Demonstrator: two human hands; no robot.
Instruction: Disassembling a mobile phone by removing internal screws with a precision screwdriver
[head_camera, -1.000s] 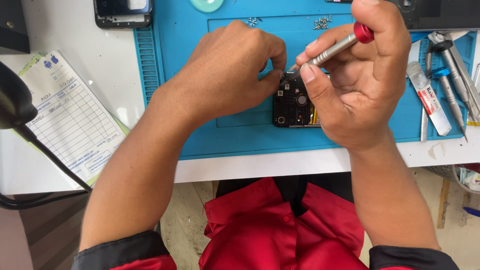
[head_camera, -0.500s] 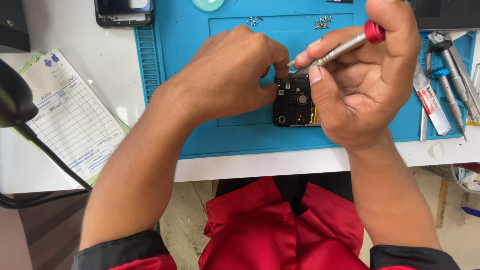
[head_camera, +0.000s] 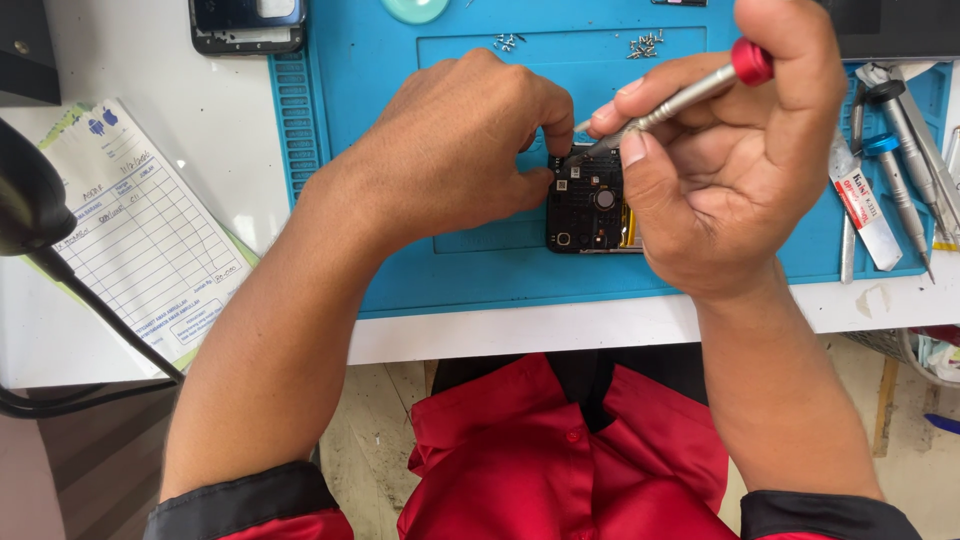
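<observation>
Compared with a second ago my right hand (head_camera: 730, 170) has tipped the red-capped precision screwdriver (head_camera: 690, 90) lower, so its tip now sits right at the top edge of the opened phone (head_camera: 590, 205); looks like I'm seated on a screw up there; right-hand fingers are clenched round the shaft, and my left hand (head_camera: 460, 150) is pinching the phone's top left corner to steady it; the phone lies flat in the middle of the blue repair mat (head_camera: 400, 270) on the white bench (head_camera: 230, 150); loose screws (head_camera: 645, 44) up top, spare drivers (head_camera: 895, 160) right, a paper form (head_camera: 140, 240) left.
</observation>
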